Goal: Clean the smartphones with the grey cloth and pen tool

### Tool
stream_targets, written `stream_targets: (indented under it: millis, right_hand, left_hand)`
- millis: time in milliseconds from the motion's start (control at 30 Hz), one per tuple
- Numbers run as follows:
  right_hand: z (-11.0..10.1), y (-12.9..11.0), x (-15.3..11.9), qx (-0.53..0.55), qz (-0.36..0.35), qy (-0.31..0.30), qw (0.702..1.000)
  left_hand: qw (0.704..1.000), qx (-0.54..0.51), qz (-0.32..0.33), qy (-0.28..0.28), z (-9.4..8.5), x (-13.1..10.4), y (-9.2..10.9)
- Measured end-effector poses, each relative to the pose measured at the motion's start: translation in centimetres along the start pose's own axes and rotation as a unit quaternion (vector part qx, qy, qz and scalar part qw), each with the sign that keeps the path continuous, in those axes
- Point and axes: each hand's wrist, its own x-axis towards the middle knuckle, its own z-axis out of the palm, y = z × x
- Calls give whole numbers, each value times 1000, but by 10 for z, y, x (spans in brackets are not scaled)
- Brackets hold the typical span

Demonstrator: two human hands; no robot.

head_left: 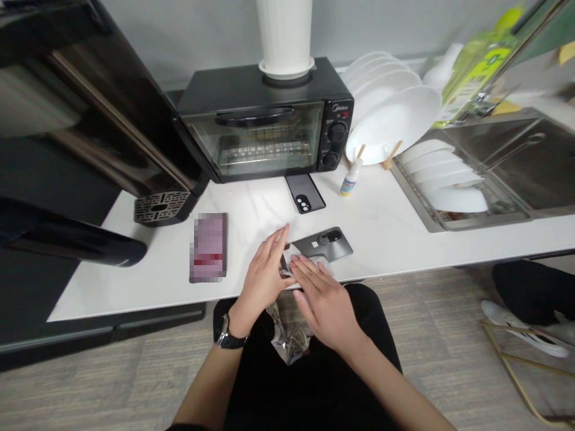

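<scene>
A grey smartphone [344,246] lies back up near the counter's front edge, its dark camera block toward the right. My left hand [265,272], with a watch on the wrist, is around the phone's left end, thumb on the near side and fingers on the far side. My right hand [326,302] presses its fingers onto a crumpled whitish wipe [324,263] against the phone; most of the wipe is hidden under the fingers. Beyond the phone lies a dark-rimmed phone case [309,190]. A small white spray bottle [350,178] stands to its right.
A black toaster oven [265,143] stands at the back, a white pot [285,36] on top. White plates [390,114] stand racked beside the sink [530,161]. A blurred-out purple rectangular object [209,248] lies left. A black appliance [162,206] stands far left. Another person's shoe [523,329] shows right.
</scene>
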Motion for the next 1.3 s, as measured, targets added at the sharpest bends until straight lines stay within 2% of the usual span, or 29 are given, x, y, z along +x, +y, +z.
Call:
stream_targets:
  millis: [133, 200, 267, 333, 433, 533, 633, 700, 833, 933, 1000, 1067, 1167, 1233, 1300]
  right_hand:
    - [-22, 49, -12, -65, 50, 43, 996]
    - [-28, 67, -3, -85, 74, 65, 992]
    - [-26, 72, 14, -90, 87, 73, 989]
    - [-18, 61, 33, -82, 82, 65, 991]
    - [3, 23, 51, -47, 39, 30, 998]
    - [17, -12, 44, -13, 11, 19, 1000]
    - [14, -18, 20, 5, -5, 11, 1000]
    - [2, -4, 2, 0, -5, 2, 1000]
    - [-25, 47, -18, -56, 45, 27, 997]
    - [-36, 77, -5, -94, 76, 57, 991]
    - [-34, 81, 12, -99, 71, 60, 991]
    - [-24, 70, 31, -86, 52, 52, 994]
    - [-3, 33, 46, -42, 6, 26, 999]
    - [8, 7, 43, -12, -19, 18, 1000]
    - [12, -8, 32, 6, -32, 16, 999]
  left_hand:
    - [1000, 10, 3, 1, -1, 3, 1]
    - [1000, 12, 8, 1, 0, 4, 1]
    - [1000, 11, 10, 5, 0, 4, 1]
    - [1000, 5, 13, 10, 1, 3, 1]
    - [999, -15, 27, 16, 1, 1, 0]
    - [999, -25, 28, 18, 1, -2, 0]
    - [1000, -10, 7, 14, 1, -2, 0]
    - [1000, 0, 1, 10, 1, -1, 1]
    - [1000, 15, 9, 6, 0, 1, 3]
    - [1000, 18, 8, -1, -1, 3, 4]
    - [1000, 15, 4, -3, -1, 3, 4]
    - [1000, 7, 2, -4, -1, 3, 4]
    - [1000, -6, 15, 5, 1, 1, 2]
    - [1000, -14, 24, 11, 2, -1, 0]
    - [1000, -13, 16, 15, 3, -2, -1]
